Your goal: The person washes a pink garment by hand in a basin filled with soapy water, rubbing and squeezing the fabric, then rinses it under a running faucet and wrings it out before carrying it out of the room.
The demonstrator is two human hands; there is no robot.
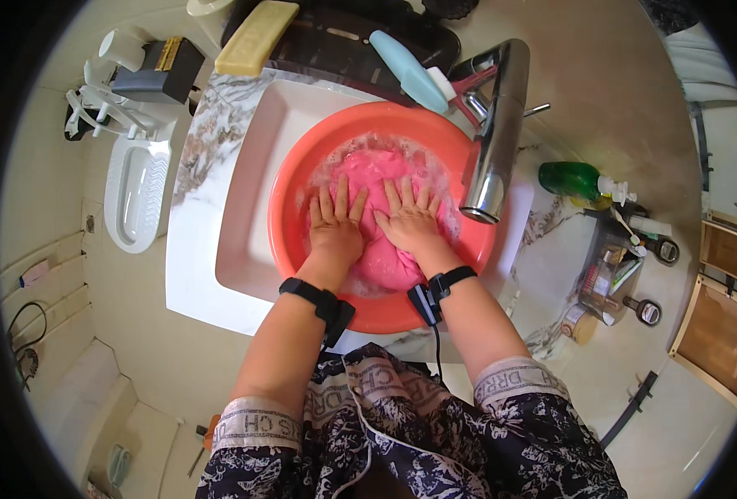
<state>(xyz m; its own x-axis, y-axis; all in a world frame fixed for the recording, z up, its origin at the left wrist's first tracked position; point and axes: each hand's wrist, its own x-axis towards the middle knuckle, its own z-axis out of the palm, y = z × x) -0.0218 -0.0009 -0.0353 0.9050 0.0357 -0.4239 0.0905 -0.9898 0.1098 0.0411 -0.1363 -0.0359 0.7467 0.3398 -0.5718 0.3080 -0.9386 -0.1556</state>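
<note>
A bright pink cloth (pixel 377 170) lies bunched in soapy water inside a round orange-red basin (pixel 298 133). Pressed flat on the left part of the cloth is my left hand (pixel 335 226), its fingers spread and pointing away from me. My right hand (pixel 410 223) rests beside it on the cloth, also with fingers spread, the thumb toward the left hand. Neither hand grips anything. Suds ring the cloth along the basin's inner wall. Both wrists wear black straps with small devices, and a cable hangs from the right one.
The basin sits in a white sink (pixel 244 208) under a chrome faucet (pixel 501 125). Behind lie a yellow soap bar (pixel 256 37) and a light blue brush-like item (pixel 406 71). At right stand a green bottle (pixel 569 178) and a clear organizer (pixel 609 270). A squat toilet (pixel 138 195) is at left.
</note>
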